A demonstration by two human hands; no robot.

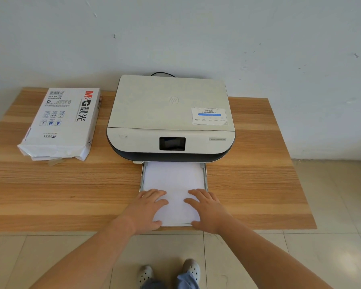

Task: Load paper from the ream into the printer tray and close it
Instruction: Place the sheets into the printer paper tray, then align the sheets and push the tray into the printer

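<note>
A cream and dark printer (171, 113) stands at the back middle of the wooden table (50, 184). Its paper tray (205, 176) is pulled out toward me. A stack of white paper (173, 180) lies in the tray, and its near end sticks out past the tray's front. My left hand (146, 209) lies flat on the stack's near left corner, fingers straight. My right hand (206, 209) lies flat on the near right corner. The opened white ream (61, 124) sits at the table's back left.
A black cable (163, 74) runs behind the printer against the white wall. The table's front edge is just under my wrists. Tiled floor and my feet in grey clogs (169, 272) show below.
</note>
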